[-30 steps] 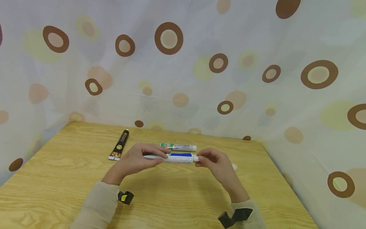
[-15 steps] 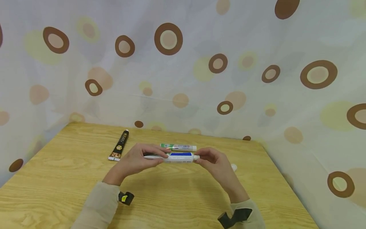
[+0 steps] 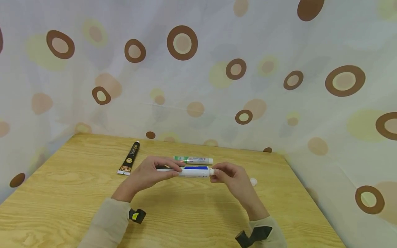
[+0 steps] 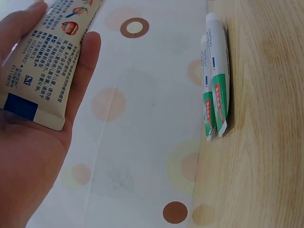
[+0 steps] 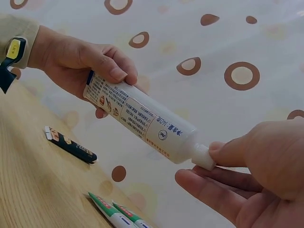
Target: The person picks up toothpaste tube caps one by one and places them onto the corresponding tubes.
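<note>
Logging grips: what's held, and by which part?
Long white-and-blue toothpaste tube: left hand grips its flat end, right hand pinches its white cap.

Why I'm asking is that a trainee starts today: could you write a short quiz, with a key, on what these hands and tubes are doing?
1. Multiple choice: which part of the held tube does the right hand pinch?
a) its flat end
b) its cap
c) its middle

2. True or false: in the head view, the black tube is nearer the left hand than the right hand.

3. Fill in: past the held tube, in the head view, lies a white tube with one ____ end.

Key: 1. b; 2. true; 3. green.
</note>
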A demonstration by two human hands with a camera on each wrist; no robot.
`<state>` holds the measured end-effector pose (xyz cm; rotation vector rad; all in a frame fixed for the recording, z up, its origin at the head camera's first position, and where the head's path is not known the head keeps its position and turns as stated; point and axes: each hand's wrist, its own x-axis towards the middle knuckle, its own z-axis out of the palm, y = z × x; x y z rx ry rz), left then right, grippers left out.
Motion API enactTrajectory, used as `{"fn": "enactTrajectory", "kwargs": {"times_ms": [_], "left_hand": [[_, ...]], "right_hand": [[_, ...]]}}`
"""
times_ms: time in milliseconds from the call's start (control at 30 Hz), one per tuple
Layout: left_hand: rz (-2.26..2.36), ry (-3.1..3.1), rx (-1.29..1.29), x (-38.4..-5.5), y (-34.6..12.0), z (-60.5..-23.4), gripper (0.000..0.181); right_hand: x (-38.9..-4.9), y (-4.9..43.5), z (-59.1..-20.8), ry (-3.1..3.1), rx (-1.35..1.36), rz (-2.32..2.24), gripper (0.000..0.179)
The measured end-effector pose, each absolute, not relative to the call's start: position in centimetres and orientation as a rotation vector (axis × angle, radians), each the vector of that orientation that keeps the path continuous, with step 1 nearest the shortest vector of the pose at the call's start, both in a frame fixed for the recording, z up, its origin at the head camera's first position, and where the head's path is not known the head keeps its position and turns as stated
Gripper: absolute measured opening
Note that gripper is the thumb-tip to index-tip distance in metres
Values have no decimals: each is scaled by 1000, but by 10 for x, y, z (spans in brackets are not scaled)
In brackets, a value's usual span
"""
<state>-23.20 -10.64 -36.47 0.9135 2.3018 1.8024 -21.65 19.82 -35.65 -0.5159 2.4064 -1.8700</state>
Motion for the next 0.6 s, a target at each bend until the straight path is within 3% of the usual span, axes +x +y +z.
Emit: {"fn": "enactTrajectory", "kwargs": {"times_ms": [600], "left_hand": [[1795,2307,922,-231,-105,-363,15]], "right_hand": [[-212,198,-352,2454,-568,-1894,20]]}}
